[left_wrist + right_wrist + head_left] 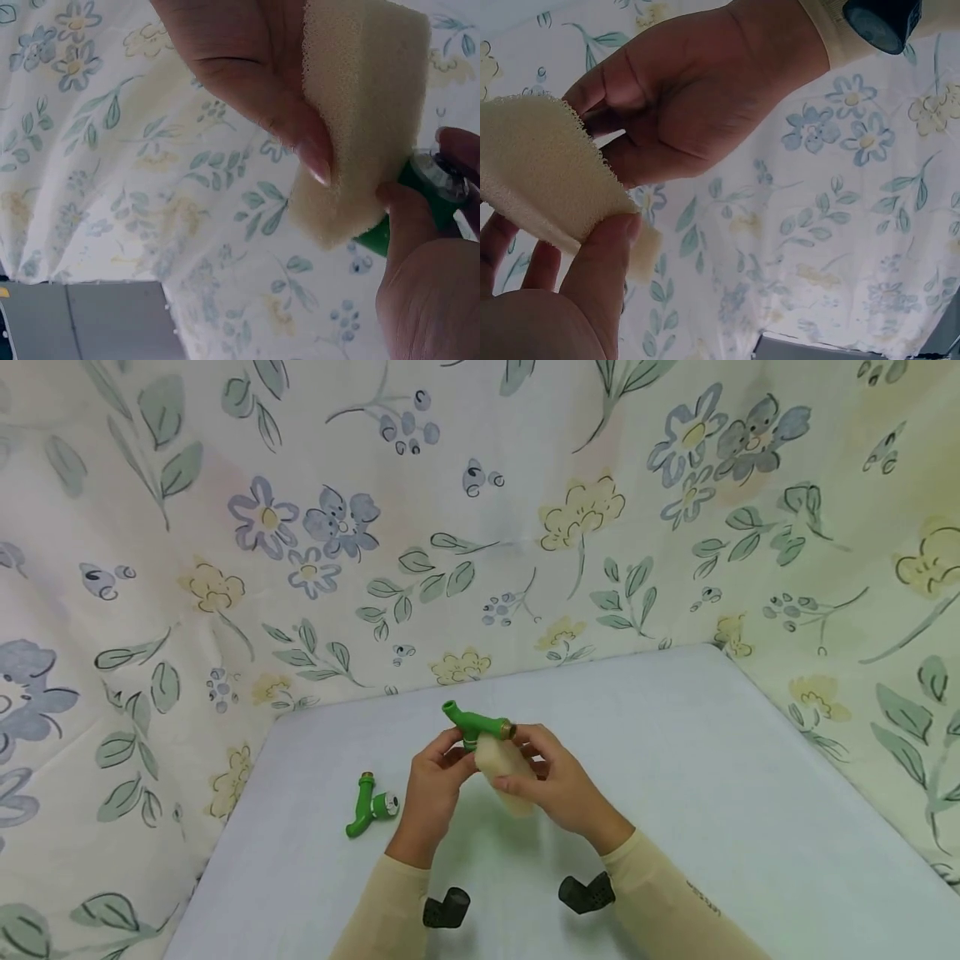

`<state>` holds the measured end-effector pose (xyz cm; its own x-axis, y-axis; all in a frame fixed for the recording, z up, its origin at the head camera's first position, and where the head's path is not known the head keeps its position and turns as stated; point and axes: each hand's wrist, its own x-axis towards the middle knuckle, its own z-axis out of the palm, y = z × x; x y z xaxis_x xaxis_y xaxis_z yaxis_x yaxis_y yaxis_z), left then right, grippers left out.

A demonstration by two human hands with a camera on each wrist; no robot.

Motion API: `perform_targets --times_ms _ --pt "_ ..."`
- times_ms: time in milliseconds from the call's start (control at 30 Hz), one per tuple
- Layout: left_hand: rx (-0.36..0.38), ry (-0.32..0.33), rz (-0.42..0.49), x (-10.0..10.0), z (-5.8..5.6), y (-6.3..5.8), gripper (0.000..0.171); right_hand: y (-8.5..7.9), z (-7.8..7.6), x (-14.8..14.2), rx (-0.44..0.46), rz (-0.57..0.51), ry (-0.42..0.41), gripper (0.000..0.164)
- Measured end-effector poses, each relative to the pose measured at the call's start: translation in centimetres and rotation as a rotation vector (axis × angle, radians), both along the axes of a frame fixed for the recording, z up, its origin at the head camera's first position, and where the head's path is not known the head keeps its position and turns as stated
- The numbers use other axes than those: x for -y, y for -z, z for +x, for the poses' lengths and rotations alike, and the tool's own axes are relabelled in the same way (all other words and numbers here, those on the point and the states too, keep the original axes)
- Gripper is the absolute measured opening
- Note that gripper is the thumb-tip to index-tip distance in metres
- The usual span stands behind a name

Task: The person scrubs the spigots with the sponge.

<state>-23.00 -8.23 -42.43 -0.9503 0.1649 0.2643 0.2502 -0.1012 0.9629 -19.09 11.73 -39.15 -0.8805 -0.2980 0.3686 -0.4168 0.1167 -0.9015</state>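
Note:
My left hand [437, 785] grips a green faucet [480, 723] by its lower part, raised above the table. The faucet has a curved spout at its left and a brass threaded end at its right. A cream sponge block [498, 760] is pinched between the thumb and fingers of my right hand [561, 783], against the faucet's underside. In the left wrist view, the sponge [367, 112] covers much of the faucet, and a clear round knob [442, 176] shows between the left fingers. From the right wrist, the sponge [547, 165] hides the faucet.
A second green faucet [365, 806] with a brass thread lies on the white table [675, 760], left of my left hand. Floral cloth [480, 527] hangs behind and along the sides. Black wrist cameras [447, 908] sit on both sleeves.

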Motion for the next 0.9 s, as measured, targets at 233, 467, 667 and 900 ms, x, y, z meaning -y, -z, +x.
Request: perform_targets --times_ms 233,467,667,900 --pt "-0.031 -0.017 0.017 0.1 0.2 -0.2 0.036 0.0 0.0 0.5 -0.013 -0.004 0.007 0.051" --pt "0.009 0.090 0.046 0.0 0.5 -0.2 0.041 2.4 -2.1 -0.4 0.043 0.005 0.042 0.054" --pt "-0.019 0.150 0.021 0.3 0.5 0.0 0.038 4.0 -3.2 -0.9 0.090 0.005 0.030 0.052" --pt "0.004 0.090 0.043 0.5 0.2 0.3 0.038 3.3 -2.3 0.2 0.074 0.005 0.041 0.054"
